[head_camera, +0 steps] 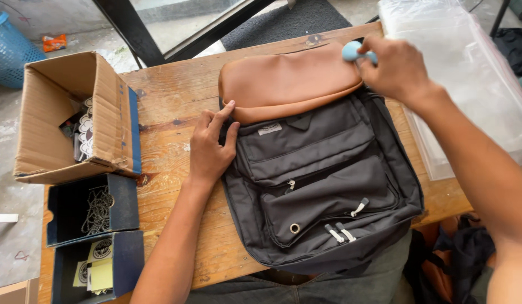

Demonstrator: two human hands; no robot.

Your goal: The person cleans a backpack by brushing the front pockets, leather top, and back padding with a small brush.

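Note:
A dark grey backpack with a tan leather top flap lies flat on the wooden table, front pockets facing up. My left hand rests flat on the bag's left edge, fingers spread just below the tan flap, holding nothing. My right hand is at the flap's far right corner, closed around a small light-blue tool whose rounded end pokes out to the left.
An open cardboard box with labels stands at the left. Below it are two dark blue trays, one with cords, one with tags. A stack of clear plastic bags lies on the right. A blue basket stands on the floor.

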